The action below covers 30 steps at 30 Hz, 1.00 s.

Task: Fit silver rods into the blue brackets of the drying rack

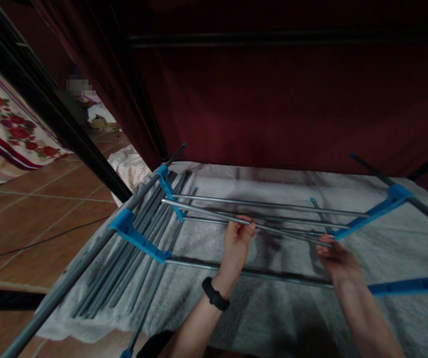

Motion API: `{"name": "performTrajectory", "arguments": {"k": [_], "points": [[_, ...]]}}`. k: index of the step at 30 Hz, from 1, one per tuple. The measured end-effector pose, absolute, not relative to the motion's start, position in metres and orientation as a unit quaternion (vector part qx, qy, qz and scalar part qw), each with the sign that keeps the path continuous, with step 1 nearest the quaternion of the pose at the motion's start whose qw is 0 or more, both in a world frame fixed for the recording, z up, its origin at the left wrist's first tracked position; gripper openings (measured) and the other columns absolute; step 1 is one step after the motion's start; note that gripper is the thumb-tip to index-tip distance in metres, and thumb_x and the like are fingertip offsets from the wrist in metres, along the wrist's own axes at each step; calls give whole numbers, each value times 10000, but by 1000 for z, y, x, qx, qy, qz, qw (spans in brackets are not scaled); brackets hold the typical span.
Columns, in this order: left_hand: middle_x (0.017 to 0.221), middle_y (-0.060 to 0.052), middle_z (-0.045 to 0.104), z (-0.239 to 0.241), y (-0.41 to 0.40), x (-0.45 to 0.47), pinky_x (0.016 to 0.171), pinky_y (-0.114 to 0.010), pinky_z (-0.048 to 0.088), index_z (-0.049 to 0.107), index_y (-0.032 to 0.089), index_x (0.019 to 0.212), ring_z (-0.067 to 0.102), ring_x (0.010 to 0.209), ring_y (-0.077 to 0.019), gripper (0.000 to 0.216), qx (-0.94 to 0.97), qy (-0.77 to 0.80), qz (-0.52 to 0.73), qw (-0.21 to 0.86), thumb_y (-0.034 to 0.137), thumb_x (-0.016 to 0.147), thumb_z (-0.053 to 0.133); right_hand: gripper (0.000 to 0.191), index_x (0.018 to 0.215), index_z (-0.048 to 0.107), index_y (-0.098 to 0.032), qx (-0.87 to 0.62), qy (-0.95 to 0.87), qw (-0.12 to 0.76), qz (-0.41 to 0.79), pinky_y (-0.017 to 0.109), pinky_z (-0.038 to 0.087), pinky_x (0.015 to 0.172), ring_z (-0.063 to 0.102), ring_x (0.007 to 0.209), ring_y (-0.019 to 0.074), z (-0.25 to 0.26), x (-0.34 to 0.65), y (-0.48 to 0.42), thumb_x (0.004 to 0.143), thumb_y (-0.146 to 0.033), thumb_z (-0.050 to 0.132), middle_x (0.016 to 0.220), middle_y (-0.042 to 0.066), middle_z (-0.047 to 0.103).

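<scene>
A grey metal rod (206, 213) runs slantwise across a half-built rack with blue plastic connectors. My left hand (236, 241), with a black band on its wrist, is closed round the rod near its middle. My right hand (335, 256) is closed on the rod's right end, right at the blue side bar (370, 214). Two more rods (266, 204) sit in the rack just beyond my hands. A lower rod (191, 262) passes under my left wrist.
A bundle of loose grey rods (131, 258) lies at the left on a pale grey cloth (273, 318). Another blue bar (139, 237) joins a long grey pole at the left. Dark red fabric walls stand behind. Tiled floor and a flowered cloth (8, 124) lie left.
</scene>
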<state>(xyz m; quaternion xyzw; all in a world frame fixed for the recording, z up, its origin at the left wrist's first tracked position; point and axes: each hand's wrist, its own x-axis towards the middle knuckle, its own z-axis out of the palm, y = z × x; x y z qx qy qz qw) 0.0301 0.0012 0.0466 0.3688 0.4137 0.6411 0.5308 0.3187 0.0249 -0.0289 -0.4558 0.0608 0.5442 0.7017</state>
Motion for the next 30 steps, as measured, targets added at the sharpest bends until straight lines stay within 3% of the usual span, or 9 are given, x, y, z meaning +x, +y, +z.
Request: {"name": "performTrajectory", "arguments": {"k": [5,13,18,22,27,30], "points": [[920,-37,669,55,0,28,737,-262,478,586,189,961,612,865,-151,191,421,413,637,496,277,812,668,318,867,582,-185,-464,112,664,576,250,603,605,672,658,105,-19,272,19,931,-79,289,751,3,665],[1005,-69,662,53,-8,35,859,-308,470,570,184,1050,614,930,-170,190,495,424,609,451,315,912,554,181,900,628,-180,-377,-12,589,715,267,597,797,701,849,122,-14,213,-6,918,-111,462,875,34,724],[999,-59,672,54,-13,36,920,-319,441,524,194,1147,616,975,-172,235,549,419,588,422,332,973,447,172,945,643,-159,-352,-65,494,792,280,585,793,703,837,131,-9,194,-16,937,-201,476,924,74,732],[955,-42,663,71,-10,19,920,-317,428,482,194,1251,604,948,-170,317,574,433,591,365,352,981,425,129,861,632,-156,-362,-118,425,821,261,575,686,696,724,131,-3,196,-18,905,-233,538,866,73,729],[932,-36,647,89,-4,-7,865,-282,446,367,207,1434,601,873,-157,472,616,457,565,305,343,984,408,106,854,634,-168,-399,-107,500,761,248,565,669,679,713,122,0,213,-9,869,-150,530,826,54,715],[1011,-61,656,89,0,-18,858,-280,460,395,215,1429,616,901,-166,462,658,476,526,252,313,978,410,147,865,646,-171,-429,-76,549,713,244,567,672,676,735,124,-2,224,-2,844,-106,516,825,53,712]]}}
